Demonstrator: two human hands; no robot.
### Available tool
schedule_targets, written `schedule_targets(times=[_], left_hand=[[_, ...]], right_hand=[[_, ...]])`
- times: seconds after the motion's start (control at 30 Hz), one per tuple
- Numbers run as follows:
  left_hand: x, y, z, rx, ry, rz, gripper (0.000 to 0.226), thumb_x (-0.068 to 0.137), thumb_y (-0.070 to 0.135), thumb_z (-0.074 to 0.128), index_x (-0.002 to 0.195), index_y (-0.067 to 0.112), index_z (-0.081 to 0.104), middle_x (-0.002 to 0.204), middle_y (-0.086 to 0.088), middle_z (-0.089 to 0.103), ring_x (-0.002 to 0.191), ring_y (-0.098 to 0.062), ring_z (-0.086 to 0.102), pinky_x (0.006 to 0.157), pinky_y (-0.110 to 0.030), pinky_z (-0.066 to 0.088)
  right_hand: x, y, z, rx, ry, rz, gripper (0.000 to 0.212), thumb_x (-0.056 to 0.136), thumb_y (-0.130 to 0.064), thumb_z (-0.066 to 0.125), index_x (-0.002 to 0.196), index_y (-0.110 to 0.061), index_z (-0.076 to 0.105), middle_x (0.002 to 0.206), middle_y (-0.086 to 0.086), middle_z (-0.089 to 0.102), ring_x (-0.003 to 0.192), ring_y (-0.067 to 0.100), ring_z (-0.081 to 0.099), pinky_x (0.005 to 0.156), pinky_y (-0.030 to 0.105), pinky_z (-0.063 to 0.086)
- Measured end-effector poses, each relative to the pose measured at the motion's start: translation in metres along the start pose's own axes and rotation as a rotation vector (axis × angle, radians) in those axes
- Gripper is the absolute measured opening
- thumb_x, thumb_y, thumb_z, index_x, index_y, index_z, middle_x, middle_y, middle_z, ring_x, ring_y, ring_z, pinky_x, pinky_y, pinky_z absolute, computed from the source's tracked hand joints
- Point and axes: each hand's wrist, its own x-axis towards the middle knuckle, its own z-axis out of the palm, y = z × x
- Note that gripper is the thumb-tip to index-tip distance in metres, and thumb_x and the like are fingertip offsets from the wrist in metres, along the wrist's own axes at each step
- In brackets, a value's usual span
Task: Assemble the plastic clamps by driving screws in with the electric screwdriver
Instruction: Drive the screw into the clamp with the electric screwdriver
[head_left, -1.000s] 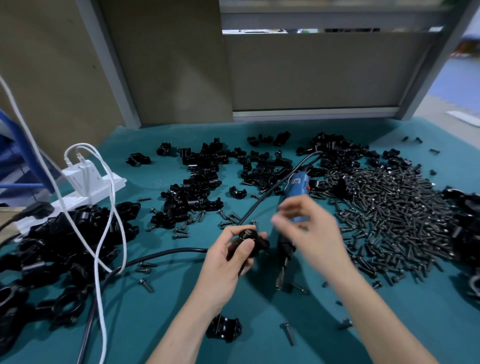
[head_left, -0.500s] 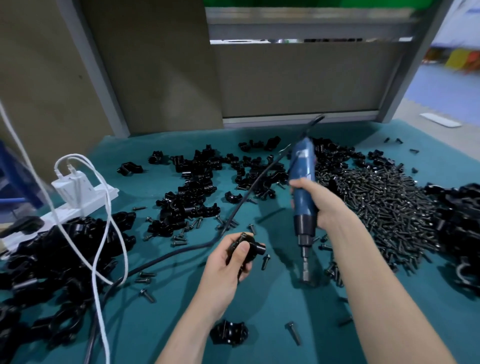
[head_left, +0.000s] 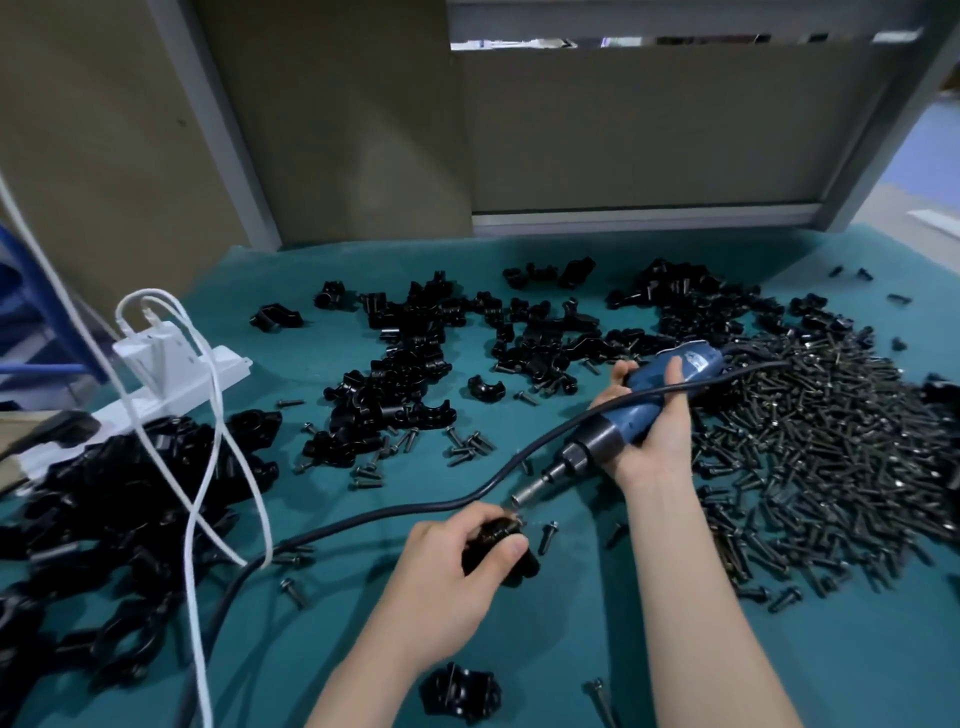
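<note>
My left hand (head_left: 447, 577) grips a black plastic clamp (head_left: 501, 545) low over the teal table. My right hand (head_left: 649, 421) holds the blue electric screwdriver (head_left: 639, 410), tilted down to the left. Its bit tip (head_left: 519, 501) sits right at the top of the clamp, where a screw head glints. The driver's dark cord (head_left: 363, 519) runs left across the mat. A big heap of black screws (head_left: 821, 447) lies to the right of my right hand.
Loose black clamp halves (head_left: 410, 374) cover the table's middle and back. Finished-looking clamps (head_left: 114, 509) are piled at the left beside a white power strip (head_left: 171, 374) with white cables. One clamp (head_left: 460, 693) and stray screws lie near the front edge.
My right hand has swung the screwdriver from upright to a slant and brought its bit down to the clamp. The left hand shifted the clamp slightly right and lower.
</note>
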Motion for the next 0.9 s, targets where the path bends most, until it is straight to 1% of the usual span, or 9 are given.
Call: schedule_targets(times=[0.07, 0.2, 0.27, 0.37, 0.47, 0.53, 0.67, 0.8, 0.9], left_hand=[[0.0004, -0.0007, 0.0019, 0.004, 0.015, -0.017, 0.01, 0.089, 0.045, 0.059, 0.098, 0.046, 0.062, 0.078, 0.008, 0.061, 0.084, -0.017, 0.051, 0.07, -0.027, 0.041], [0.0013, -0.0004, 0.0019, -0.008, 0.055, -0.021, 0.015, 0.089, 0.046, 0.059, 0.104, 0.047, 0.063, 0.064, 0.02, 0.059, 0.076, -0.016, 0.05, 0.067, -0.028, 0.04], [0.0015, -0.0006, 0.0016, 0.008, 0.061, -0.012, 0.021, 0.09, 0.045, 0.058, 0.11, 0.047, 0.062, 0.072, 0.02, 0.065, 0.076, -0.015, 0.05, 0.066, -0.028, 0.041], [0.0017, -0.0011, 0.0017, 0.039, 0.072, -0.001, 0.023, 0.09, 0.047, 0.055, 0.112, 0.044, 0.062, 0.093, 0.017, 0.07, 0.082, -0.012, 0.053, 0.071, -0.028, 0.043], [0.0019, -0.0025, 0.0006, 0.06, 0.08, -0.023, 0.028, 0.088, 0.052, 0.054, 0.112, 0.043, 0.063, 0.098, 0.016, 0.069, 0.098, -0.014, 0.058, 0.085, -0.033, 0.05], [0.0017, -0.0025, -0.0001, 0.07, 0.084, -0.022, 0.029, 0.088, 0.052, 0.054, 0.113, 0.041, 0.064, 0.099, 0.016, 0.069, 0.101, -0.015, 0.058, 0.089, -0.034, 0.05], [0.0017, -0.0006, 0.0007, 0.086, 0.079, -0.013, 0.03, 0.089, 0.051, 0.055, 0.114, 0.038, 0.064, 0.099, 0.015, 0.069, 0.095, -0.015, 0.056, 0.087, -0.033, 0.049], [0.0015, 0.0015, 0.0005, 0.103, 0.068, -0.027, 0.032, 0.088, 0.052, 0.053, 0.114, 0.036, 0.065, 0.1, 0.014, 0.068, 0.09, -0.012, 0.053, 0.079, -0.027, 0.045], [0.0005, 0.0053, -0.0001, 0.061, 0.064, 0.014, 0.019, 0.091, 0.044, 0.055, 0.102, 0.036, 0.068, 0.089, 0.017, 0.071, 0.081, -0.001, 0.06, 0.073, -0.016, 0.046]], right_hand=[[0.0022, 0.0003, -0.001, 0.003, 0.017, 0.012, 0.045, 0.063, -0.048, 0.075, 0.086, -0.012, 0.061, 0.062, -0.004, 0.056, 0.048, 0.009, 0.051, 0.047, 0.02, 0.047], [0.004, 0.0013, -0.0003, -0.015, 0.041, -0.017, 0.051, 0.062, -0.048, 0.075, 0.095, -0.012, 0.06, 0.064, -0.003, 0.057, 0.048, 0.01, 0.051, 0.045, 0.02, 0.047], [0.0044, 0.0024, -0.0003, -0.008, 0.037, -0.003, 0.05, 0.063, -0.049, 0.075, 0.093, -0.011, 0.061, 0.062, -0.002, 0.056, 0.046, 0.01, 0.051, 0.044, 0.02, 0.047], [0.0041, 0.0043, -0.0005, -0.013, 0.01, 0.028, 0.046, 0.067, -0.052, 0.072, 0.081, -0.009, 0.064, 0.056, -0.003, 0.051, 0.044, 0.01, 0.05, 0.043, 0.02, 0.046], [0.0029, 0.006, -0.0002, -0.009, -0.007, 0.036, 0.045, 0.065, -0.05, 0.072, 0.08, -0.009, 0.064, 0.056, -0.003, 0.05, 0.045, 0.009, 0.05, 0.044, 0.02, 0.046], [0.0014, 0.0068, -0.0001, -0.002, -0.02, 0.037, 0.041, 0.067, -0.048, 0.072, 0.079, -0.009, 0.064, 0.056, -0.003, 0.05, 0.045, 0.009, 0.049, 0.044, 0.019, 0.046], [-0.0013, 0.006, 0.0009, -0.006, -0.038, 0.019, 0.031, 0.074, -0.042, 0.067, 0.077, -0.012, 0.06, 0.054, -0.005, 0.047, 0.043, 0.008, 0.047, 0.044, 0.018, 0.044], [-0.0005, 0.0072, 0.0023, -0.003, -0.04, -0.015, 0.028, 0.072, -0.037, 0.068, 0.083, -0.017, 0.052, 0.064, -0.008, 0.051, 0.047, 0.007, 0.044, 0.046, 0.018, 0.043], [-0.0004, 0.0089, 0.0029, 0.001, -0.052, -0.025, 0.028, 0.07, -0.035, 0.069, 0.084, -0.019, 0.051, 0.068, -0.009, 0.051, 0.048, 0.006, 0.043, 0.045, 0.018, 0.043]])
